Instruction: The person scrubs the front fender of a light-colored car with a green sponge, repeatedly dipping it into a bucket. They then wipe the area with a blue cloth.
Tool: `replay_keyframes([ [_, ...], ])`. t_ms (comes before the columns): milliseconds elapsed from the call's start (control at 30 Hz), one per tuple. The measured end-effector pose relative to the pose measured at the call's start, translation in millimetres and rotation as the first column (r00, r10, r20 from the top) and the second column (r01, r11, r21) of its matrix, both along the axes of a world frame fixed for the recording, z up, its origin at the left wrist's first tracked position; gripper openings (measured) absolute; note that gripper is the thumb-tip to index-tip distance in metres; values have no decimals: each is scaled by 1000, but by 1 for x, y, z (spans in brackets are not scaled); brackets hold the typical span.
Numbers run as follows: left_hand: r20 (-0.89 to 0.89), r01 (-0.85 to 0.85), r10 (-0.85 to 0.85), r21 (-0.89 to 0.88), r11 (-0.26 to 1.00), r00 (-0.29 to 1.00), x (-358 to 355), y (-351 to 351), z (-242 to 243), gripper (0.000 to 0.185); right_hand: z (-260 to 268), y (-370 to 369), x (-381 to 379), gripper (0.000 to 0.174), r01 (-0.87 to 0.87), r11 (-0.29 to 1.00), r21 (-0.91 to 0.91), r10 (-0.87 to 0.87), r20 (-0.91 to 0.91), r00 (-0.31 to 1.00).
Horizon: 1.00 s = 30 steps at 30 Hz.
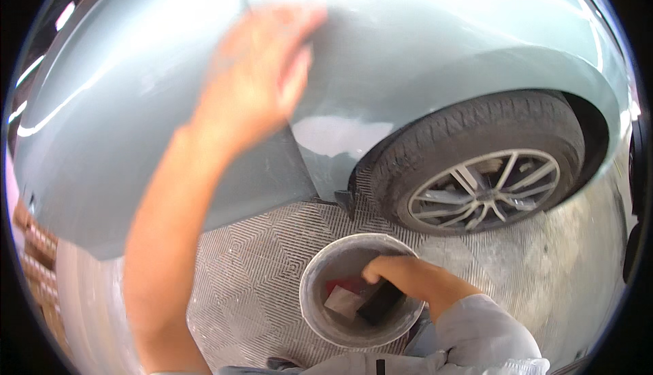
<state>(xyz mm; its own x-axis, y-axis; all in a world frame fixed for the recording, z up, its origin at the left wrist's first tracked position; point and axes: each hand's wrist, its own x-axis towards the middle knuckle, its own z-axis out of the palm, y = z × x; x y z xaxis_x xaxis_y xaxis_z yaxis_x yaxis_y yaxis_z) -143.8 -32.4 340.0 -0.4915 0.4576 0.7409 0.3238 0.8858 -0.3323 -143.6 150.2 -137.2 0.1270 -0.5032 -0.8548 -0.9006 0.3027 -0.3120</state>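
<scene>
My left hand [262, 63] is raised in front of the pale green-grey car body panel [398, 63], near the seam between two panels. It is blurred, and I cannot tell whether it touches the paint or holds something. Below, my right hand [380, 268] reaches over the rim into a round plastic bucket [311, 319]. Inside the bucket lie a black block [378, 303], a pale flat piece [343, 302] and something red [352, 284]. The right fingers are just above these; what they grip, if anything, is hidden.
A car wheel with a multi-spoke rim [484, 196] stands right of and beyond the bucket. Ribbed tiles [255, 273] cover part of the floor. At the far left edge are brownish stacked items [38, 252].
</scene>
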Motion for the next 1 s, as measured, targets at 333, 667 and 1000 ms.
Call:
replay_keyframes([
  [333, -259, -27, -17, -166, 986, 966, -83, 35, 81, 52, 186, 45, 4, 51, 928, 353, -117, -876, 307, 372],
  [667, -476, 60, -217, -322, 945, 852, -127, 12, 93, 51, 233, 33, 70, 79, 493, -860, 131, 64, 987, -150],
  [1000, -327, 90, -214, -357, 930, 920, -121, 12, 104, 53, 245, -71, 28, 75, 295, -915, 274, 294, 955, 26],
])
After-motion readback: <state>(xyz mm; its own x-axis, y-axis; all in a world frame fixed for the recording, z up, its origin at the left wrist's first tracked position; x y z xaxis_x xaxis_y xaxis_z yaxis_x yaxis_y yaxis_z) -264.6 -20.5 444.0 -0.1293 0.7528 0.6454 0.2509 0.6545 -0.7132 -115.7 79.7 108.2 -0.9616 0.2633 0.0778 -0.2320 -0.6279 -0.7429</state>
